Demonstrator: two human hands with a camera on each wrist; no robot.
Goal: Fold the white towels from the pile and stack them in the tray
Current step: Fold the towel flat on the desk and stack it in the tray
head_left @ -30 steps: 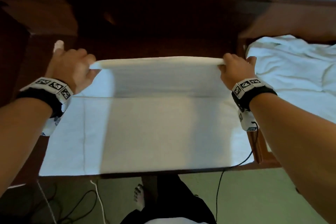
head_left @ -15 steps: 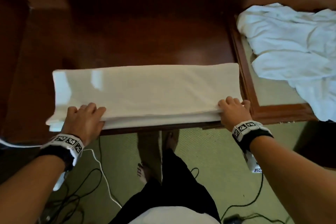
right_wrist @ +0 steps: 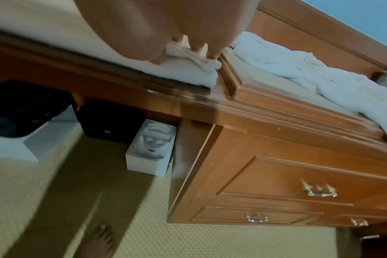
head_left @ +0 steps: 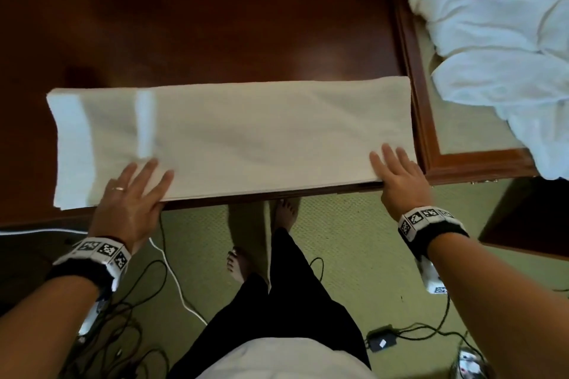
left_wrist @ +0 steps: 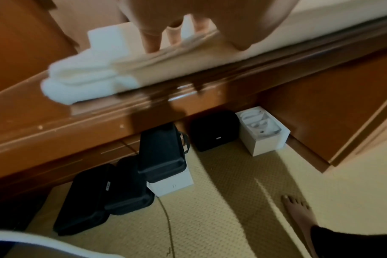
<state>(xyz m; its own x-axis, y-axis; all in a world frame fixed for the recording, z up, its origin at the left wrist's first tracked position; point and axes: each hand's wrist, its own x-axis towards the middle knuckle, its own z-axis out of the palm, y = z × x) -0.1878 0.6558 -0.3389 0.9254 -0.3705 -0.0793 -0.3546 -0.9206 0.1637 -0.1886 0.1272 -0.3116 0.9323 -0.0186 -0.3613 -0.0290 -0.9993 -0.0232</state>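
White terry cloth lies folded into a long band across the near edge of the dark wooden tabletop (head_left: 215,24): this towel (head_left: 240,135) runs from left to right, its near long edge just at the tabletop's front lip.

Your left hand (head_left: 129,203) rests flat on the towel's near edge toward its left end, fingers (head_left: 151,175) straight and spread, so the grip is wide and holds nothing. A ring shows on one finger. From the left wrist view the fingers press down on stacked layers of the towel (left_wrist: 95,73).

Your right hand (head_left: 400,178) lies flat on the towel's near right corner, fingers straight and close together, the grip likewise wide with nothing clasped. The right wrist view shows the fingertips (right_wrist: 210,54) on the layered corner of the towel (right_wrist: 188,71).

Just beside the towel's right end sits the wooden-framed tray (head_left: 415,77), with the pile of crumpled white towels (head_left: 492,40) lying in it and spilling over its near right rim.

Under the tabletop, black cases (left_wrist: 121,183) and white boxes (left_wrist: 263,134) stand on the carpet. Cables (head_left: 147,286) trail over the floor by your bare feet.
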